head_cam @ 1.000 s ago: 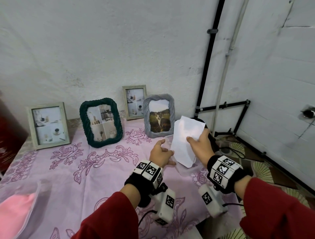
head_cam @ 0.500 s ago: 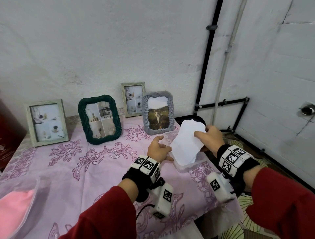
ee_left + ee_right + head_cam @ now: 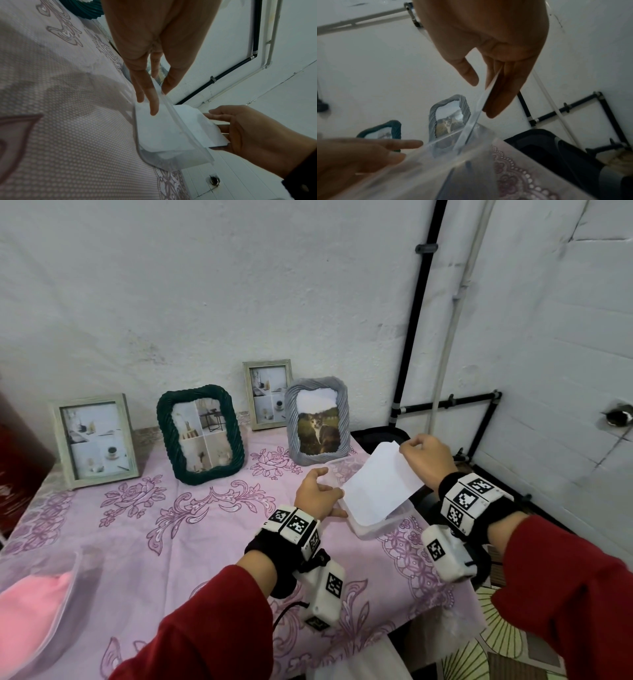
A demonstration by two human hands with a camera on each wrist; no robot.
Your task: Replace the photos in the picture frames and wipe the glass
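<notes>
A white sheet (image 3: 378, 484), seemingly a photo print seen from its blank back, is pinched at its upper corner by the right hand (image 3: 424, 458), thumb on one face and fingers on the other, as the right wrist view shows edge-on (image 3: 489, 88); its lower end stands tilted inside a clear plastic container (image 3: 383, 525) that sits at the table's right edge, just below the grip. The container's near wall is touched by the left hand (image 3: 317, 496), whose fingers (image 3: 150, 97) lie straight against the rim and wall without curling round anything, so that hand is judged to be steadying rather than grasping. The sheet is judged light, thin and springy: it will bow under its own weight, crease if squeezed mid-span, and take fingerprints on its printed face, so it is best held by an edge or corner as now, with a second support near the opposite edge when it is slid into a frame. Just beyond the grip, to its left, stands a grey rope-textured frame (image 3: 318, 426) holding a cat photo; farther left a dark green rope frame (image 3: 201, 434) and two pale wooden frames (image 3: 94, 440) (image 3: 269, 393) are stood on the pink floral tablecloth (image 3: 171, 525), and a pink cloth (image 3: 30, 607) lies well apart at the near left corner
</notes>
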